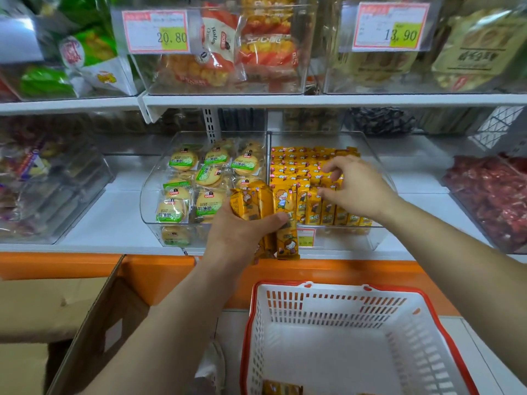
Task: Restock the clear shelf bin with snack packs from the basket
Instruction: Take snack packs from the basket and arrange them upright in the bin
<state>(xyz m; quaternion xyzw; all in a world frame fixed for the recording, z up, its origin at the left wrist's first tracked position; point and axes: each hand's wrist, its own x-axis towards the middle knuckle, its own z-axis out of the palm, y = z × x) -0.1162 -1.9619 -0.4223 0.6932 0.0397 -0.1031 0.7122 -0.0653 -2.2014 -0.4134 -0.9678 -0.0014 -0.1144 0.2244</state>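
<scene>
My left hand (242,232) grips a bundle of yellow snack packs (263,203) in front of the shelf edge, just left of the clear shelf bin (379,238). That bin holds rows of the same yellow packs (296,166). Inside it, my right hand (356,186) hovers over the front rows, its fingers curled and touching the packs; a grip on any one pack cannot be made out. The white basket with a red rim (445,346) sits below, near me, with a few yellow packs (281,388) on its bottom at the frame's lower edge.
A clear bin of round green-labelled biscuits (196,183) stands left of the target bin. More clear bins line the upper shelf with price tags (156,31). A red-snack bin (490,195) is at right. An open cardboard box (94,323) stands at lower left.
</scene>
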